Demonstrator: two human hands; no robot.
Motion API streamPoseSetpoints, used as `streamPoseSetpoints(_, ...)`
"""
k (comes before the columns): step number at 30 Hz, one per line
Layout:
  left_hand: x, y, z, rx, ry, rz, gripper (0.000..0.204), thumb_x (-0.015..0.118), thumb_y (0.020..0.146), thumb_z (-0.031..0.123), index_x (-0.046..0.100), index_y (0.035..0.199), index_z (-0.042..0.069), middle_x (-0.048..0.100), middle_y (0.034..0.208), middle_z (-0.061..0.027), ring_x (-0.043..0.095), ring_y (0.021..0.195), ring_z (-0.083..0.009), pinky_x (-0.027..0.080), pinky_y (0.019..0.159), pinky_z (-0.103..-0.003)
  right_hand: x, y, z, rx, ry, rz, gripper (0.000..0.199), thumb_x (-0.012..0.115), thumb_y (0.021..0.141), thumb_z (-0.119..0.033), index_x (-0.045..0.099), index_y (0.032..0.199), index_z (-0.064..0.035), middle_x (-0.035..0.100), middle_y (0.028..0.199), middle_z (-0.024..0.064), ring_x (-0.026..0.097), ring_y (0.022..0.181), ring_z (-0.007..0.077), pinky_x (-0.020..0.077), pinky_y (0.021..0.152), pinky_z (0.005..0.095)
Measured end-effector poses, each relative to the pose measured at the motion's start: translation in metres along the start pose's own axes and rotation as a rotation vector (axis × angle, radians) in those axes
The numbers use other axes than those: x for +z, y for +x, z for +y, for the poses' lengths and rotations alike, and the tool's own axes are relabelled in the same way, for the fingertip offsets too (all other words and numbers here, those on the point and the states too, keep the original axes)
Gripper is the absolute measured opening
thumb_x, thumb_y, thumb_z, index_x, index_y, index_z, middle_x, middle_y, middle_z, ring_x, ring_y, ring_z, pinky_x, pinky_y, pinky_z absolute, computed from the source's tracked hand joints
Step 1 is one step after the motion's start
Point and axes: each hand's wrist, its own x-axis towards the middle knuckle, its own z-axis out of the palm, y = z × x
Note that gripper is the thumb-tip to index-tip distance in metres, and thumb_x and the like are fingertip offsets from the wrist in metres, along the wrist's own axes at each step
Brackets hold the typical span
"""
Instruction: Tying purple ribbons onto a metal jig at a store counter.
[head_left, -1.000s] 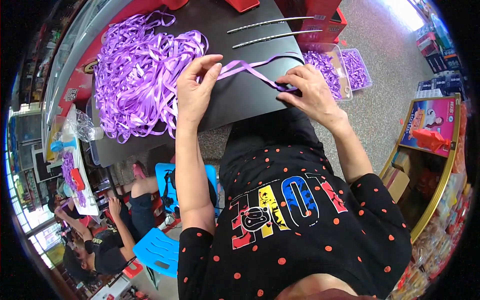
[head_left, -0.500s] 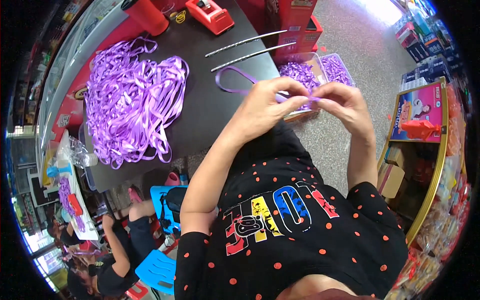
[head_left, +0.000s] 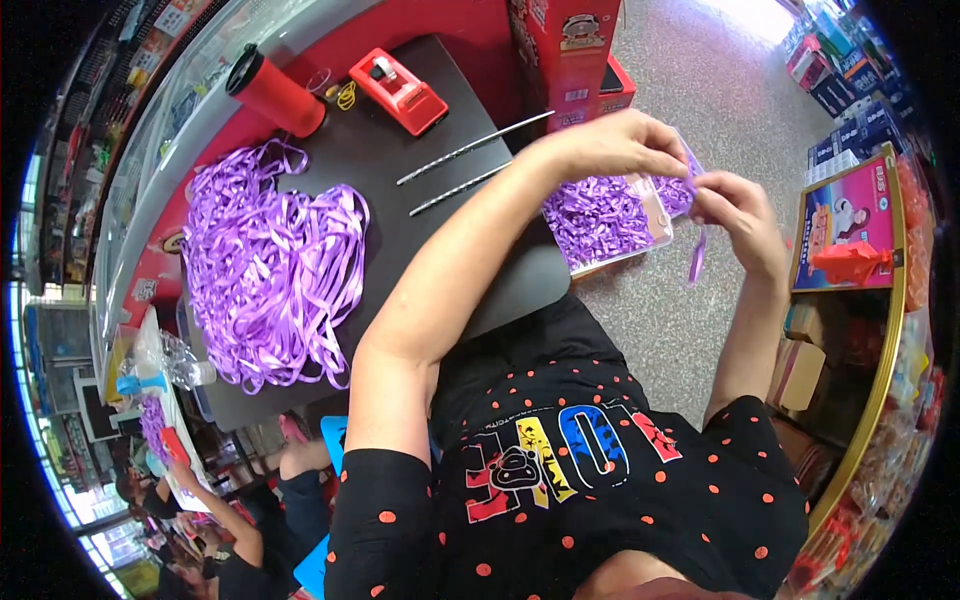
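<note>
Over the tubs at the right of the table, my left hand (head_left: 640, 145) pinches a purple ribbon (head_left: 698, 258) between thumb and fingers. My right hand (head_left: 738, 212) pinches the same ribbon close beside it, and an end hangs below the fingers. A tub of short purple ribbon pieces (head_left: 600, 222) lies beneath my left arm; a second tub is partly hidden behind my hands. On the dark table (head_left: 400, 300) spreads a large heap of long purple ribbon loops (head_left: 275, 270). Two thin twisted metal rods (head_left: 470, 148) rest to the right of the heap, one partly covered by my left forearm.
A red tape dispenser (head_left: 400, 92) and a red tumbler (head_left: 278, 92) stand at the table's far side. Red cartons (head_left: 570, 60) rise behind the tubs. A display cabinet (head_left: 845, 230) is at the right. People work at a white table (head_left: 170, 400) on the left.
Both hands have moved slightly right, with my left forearm now stretched across the tub. The ribbon's loop no longer shows over the table; an end now dangles by my right hand. The view has shifted.
</note>
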Motion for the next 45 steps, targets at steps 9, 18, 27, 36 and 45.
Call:
streamPoseSetpoints(9,-0.111,-0.005,-0.051,-0.245,0.299,0.071,0.027,0.06,0.088,0.027,0.065,0.099,0.002,0.065,0.095,-0.0059,0.059,0.092,-0.0142,0.045,0.086,-0.028,0.058,0.141,0.074,0.097,0.299,-0.106,0.024,0.059,0.092,-0.019,0.064,0.104,0.0012,0.064,0.089,0.0034,0.057,0.075,0.0073,0.0469,0.066,0.0204)
streamPoseSetpoints(18,-0.122,-0.057,-0.047,-0.467,0.806,0.102,0.032,0.061,0.082,0.029,0.065,0.103,0.004,0.06,0.104,-0.0178,0.052,0.106,-0.03,0.041,0.093,-0.037,0.118,0.171,0.091,0.246,0.659,-0.346,0.027,0.064,0.088,-0.024,0.065,0.102,-0.0005,0.065,0.083,0.0024,0.06,0.07,0.0076,0.0489,0.063,0.02)
streamPoseSetpoints(27,-0.067,-0.083,-0.051,-0.234,0.798,0.74,0.02,0.059,0.082,0.015,0.069,0.092,0.001,0.066,0.096,-0.0169,0.063,0.093,-0.0304,0.048,0.085,-0.037,0.137,0.169,0.1,0.243,0.715,-0.302,0.024,0.065,0.088,-0.023,0.065,0.1,-0.0016,0.065,0.083,0.003,0.061,0.072,0.009,0.0502,0.064,0.021)
streamPoseSetpoints(36,-0.061,-0.087,-0.078,-0.16,0.858,0.879,0.018,0.066,0.078,0.018,0.072,0.086,0.004,0.067,0.097,-0.0111,0.06,0.098,-0.0276,0.045,0.089,-0.038,0.139,0.169,0.102,0.198,0.713,-0.301,0.025,0.062,0.09,-0.024,0.065,0.1,-0.0011,0.067,0.091,0.004,0.06,0.075,0.0074,0.0486,0.068,0.0209)
streamPoseSetpoints(45,-0.059,-0.089,-0.085,-0.17,0.823,0.933,0.019,0.065,0.079,0.024,0.074,0.086,0.009,0.066,0.105,-0.0054,0.052,0.107,-0.025,0.035,0.097,-0.04,0.138,0.176,0.097,-0.087,0.289,-0.167,0.029,0.061,0.089,-0.016,0.062,0.114,-0.0028,0.064,0.102,0.0003,0.055,0.091,0.0077,0.0437,0.081,0.0233)
